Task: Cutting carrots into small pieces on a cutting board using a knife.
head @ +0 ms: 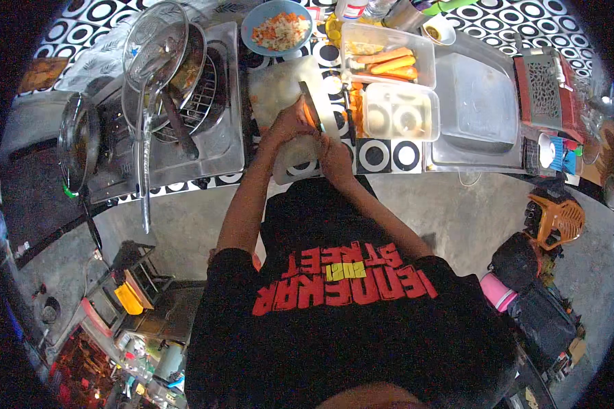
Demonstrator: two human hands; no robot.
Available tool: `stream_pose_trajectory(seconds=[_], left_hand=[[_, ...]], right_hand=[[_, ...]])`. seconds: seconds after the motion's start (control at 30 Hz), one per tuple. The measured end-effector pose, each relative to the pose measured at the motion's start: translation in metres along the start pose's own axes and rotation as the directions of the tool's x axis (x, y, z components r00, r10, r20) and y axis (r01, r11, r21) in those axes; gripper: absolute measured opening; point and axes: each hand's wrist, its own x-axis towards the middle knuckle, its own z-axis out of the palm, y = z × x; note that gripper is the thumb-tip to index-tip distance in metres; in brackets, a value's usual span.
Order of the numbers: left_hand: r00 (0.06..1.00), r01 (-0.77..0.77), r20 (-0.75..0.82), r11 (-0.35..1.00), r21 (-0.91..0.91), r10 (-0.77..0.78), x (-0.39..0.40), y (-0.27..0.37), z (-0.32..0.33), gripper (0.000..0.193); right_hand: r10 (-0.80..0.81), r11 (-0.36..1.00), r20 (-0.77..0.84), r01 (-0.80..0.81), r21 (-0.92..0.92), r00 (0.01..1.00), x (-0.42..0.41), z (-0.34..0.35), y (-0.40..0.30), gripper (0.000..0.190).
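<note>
Over a pale cutting board (281, 82), my left hand (289, 124) holds an orange piece of carrot (308, 113) down. My right hand (333, 156) is closed on the handle of a knife (312, 105), whose blade lies along the carrot's right side. Behind the board stands a blue bowl (246, 31) of chopped orange and whitish food. To the right, a clear plastic container (430, 61) holds peeled carrots (394, 65). Nearer me is a second clear container (435, 120), with orange peelings or strips (357, 110) beside its left wall.
At left, a stove (225, 148) carries a pan and a wire strainer (156, 43) whose long handle overhangs the counter edge. A glass lid (78, 143) stands farther left. A sink (473, 158) with a translucent tub (486, 102) and a red-framed rack (547, 97) are at right.
</note>
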Motion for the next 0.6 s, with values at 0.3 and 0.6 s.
stream_pose_trajectory(seconds=[0.3, 0.6], left_hand=[[0.964, -0.092, -0.239, 0.988, 0.123, 0.12, 0.016, -0.037, 0.013, 0.106], [0.948, -0.106, -0.309, 0.992, -0.073, 0.078, -0.028, 0.024, 0.024, 0.111]], right_hand=[[-0.013, 1.0, 0.058, 0.012, 0.026, 0.998, 0.003, 0.009, 0.005, 0.024], [-0.139, 0.975, 0.014, 0.139, -0.176, 0.99, 0.008, 0.002, 0.018, 0.023]])
